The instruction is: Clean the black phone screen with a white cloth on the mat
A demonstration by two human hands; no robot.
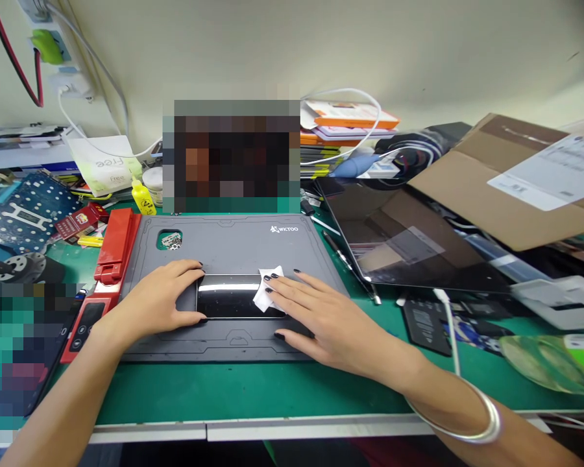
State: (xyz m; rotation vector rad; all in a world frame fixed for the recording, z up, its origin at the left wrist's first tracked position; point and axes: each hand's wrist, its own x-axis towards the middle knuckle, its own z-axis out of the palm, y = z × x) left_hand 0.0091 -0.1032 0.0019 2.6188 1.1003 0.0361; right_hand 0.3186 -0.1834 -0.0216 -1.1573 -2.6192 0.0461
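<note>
A black glossy phone (228,296) lies flat on a grey work mat (233,241). My left hand (163,298) grips the phone's left end between thumb and fingers, holding it in place. My right hand (316,311) lies flat over the phone's right end, fingers stretched, pressing a small white wipe (268,288) onto the glass with its fingertips. A silver bangle (472,421) circles my right wrist.
A red tool case (114,250) lies left of the mat, a yellow bottle (143,198) behind it. A dark laptop screen (409,237) and a cardboard box (511,181) fill the right. A circuit board (26,211) is at far left. The green table edge (272,425) runs near me.
</note>
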